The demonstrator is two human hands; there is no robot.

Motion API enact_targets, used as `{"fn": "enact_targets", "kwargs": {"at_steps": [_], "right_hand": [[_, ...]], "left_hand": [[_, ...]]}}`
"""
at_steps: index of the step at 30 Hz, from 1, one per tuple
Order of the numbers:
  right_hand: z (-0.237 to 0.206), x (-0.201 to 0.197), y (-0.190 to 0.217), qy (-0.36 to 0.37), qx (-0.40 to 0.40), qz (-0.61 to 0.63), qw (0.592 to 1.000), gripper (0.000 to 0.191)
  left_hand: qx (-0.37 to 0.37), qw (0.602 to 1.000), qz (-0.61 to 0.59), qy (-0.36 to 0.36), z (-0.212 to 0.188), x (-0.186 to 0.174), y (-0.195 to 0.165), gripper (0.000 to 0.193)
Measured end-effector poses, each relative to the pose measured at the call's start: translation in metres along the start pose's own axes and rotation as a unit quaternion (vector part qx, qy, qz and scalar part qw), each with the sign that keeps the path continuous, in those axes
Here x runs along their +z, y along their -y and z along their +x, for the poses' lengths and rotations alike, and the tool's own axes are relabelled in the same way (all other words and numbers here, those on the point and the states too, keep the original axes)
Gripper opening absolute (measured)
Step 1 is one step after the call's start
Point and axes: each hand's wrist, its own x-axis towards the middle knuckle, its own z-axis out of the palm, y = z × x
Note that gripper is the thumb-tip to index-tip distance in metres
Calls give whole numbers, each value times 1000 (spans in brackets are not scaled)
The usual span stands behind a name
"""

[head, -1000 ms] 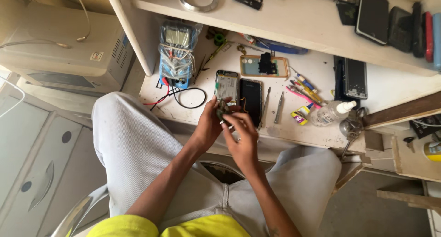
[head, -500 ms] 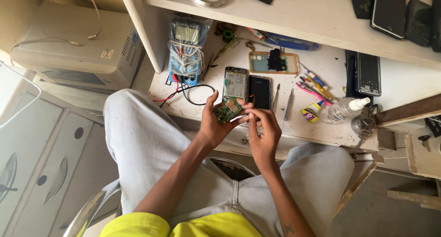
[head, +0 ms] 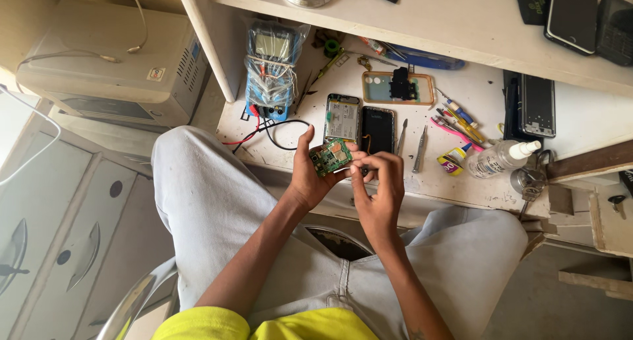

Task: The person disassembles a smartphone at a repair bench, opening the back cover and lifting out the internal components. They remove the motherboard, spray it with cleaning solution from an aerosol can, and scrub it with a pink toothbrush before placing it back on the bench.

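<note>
Workbench [head: 593, 125] edge: green circuit board [head: 331, 156] pinched between left hand [head: 310, 175], right hand [head: 377, 188].

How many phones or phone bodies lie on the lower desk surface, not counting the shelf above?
3: an opened phone and a dark phone side by side beyond the hands, and a dark phone at the right. Others may be hidden.

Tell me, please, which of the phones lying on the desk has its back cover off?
The opened phone just above the left hand: its silver insides show, while the dark phone beside it looks closed.
</note>
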Motion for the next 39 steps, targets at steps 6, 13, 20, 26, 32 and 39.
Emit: {"fn": "enact_targets", "kwargs": {"at_steps": [6, 13, 20, 26, 32, 39], "right_hand": [[-6, 17, -23, 40, 193, 209, 958, 63], [-18, 29, -48, 33, 270, 289, 918, 49], [-18, 31, -53, 14, 328, 314, 891, 43], [-16, 32, -60, 21, 334, 345, 877, 38], [-17, 31, -69, 38, 325, 350, 878, 44], [-15, 28, -69, 48, 322, 350, 878, 46]], "left_hand": [[-9, 997, -7, 72, 1, 3, 3, 89], [-31, 998, 2, 55, 5, 1, 12, 87], [-35, 999, -1, 37, 11, 0, 15, 80], [-33, 999, -6, -21, 12, 1, 14, 73], [-31, 999, -28, 2, 17, -5, 13, 77], [-30, 996, -49, -68, 23, -7, 14, 69]]}}
